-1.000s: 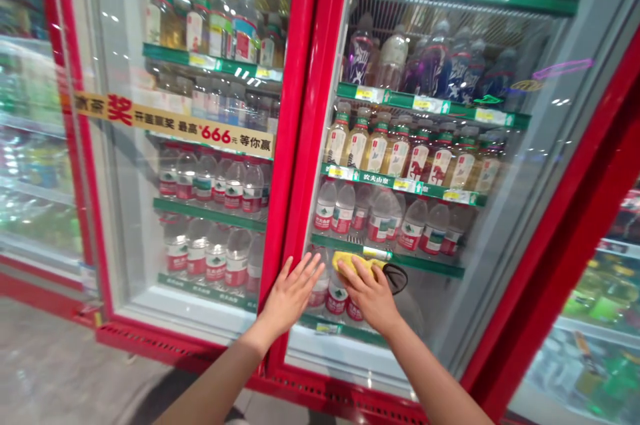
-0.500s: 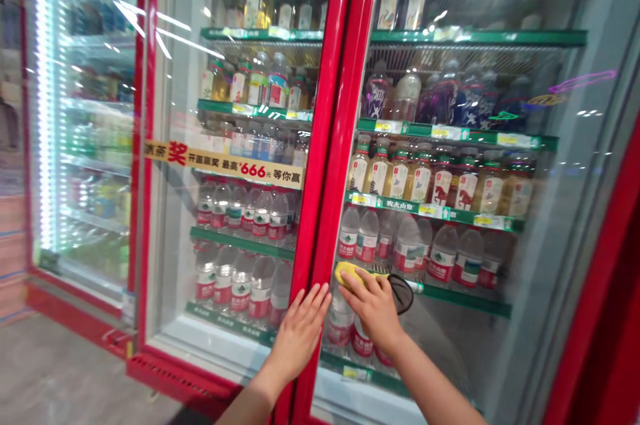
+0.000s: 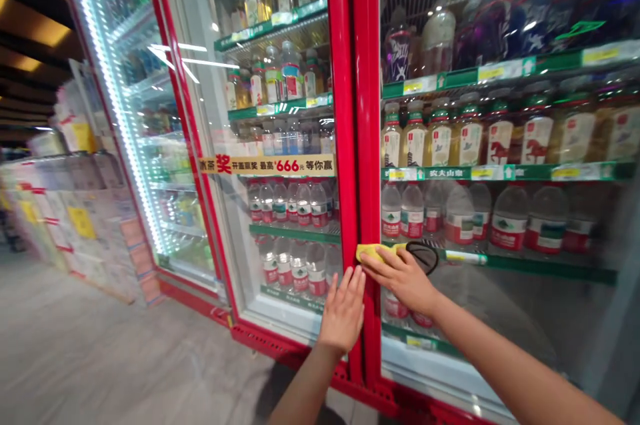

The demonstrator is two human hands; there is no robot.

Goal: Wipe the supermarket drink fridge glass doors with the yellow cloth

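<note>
My right hand [image 3: 404, 278] holds a yellow cloth or sponge [image 3: 373, 253] against the red door frame [image 3: 369, 212], at the left edge of the right glass door. A dark loop [image 3: 423, 257] shows beside it on the glass. Left of the cloth, my left hand [image 3: 343, 310] lies with its fingers stretched upward on the red frame of the left door [image 3: 345, 145]. It holds nothing. Behind the glass stand bottles of water [image 3: 509, 220] with red and white labels.
Green-edged shelves [image 3: 545, 173] carry rows of drink bottles. A gold strip with printed text [image 3: 267, 165] crosses the left door. Another lit cooler [image 3: 165, 145] and stacked boxes [image 3: 85, 225] stand farther left, above a grey floor [image 3: 190, 358].
The view has swung left and tilted, bringing in more floor and the boxes. My right hand has slid the yellow cloth left from the glass onto the red frame.
</note>
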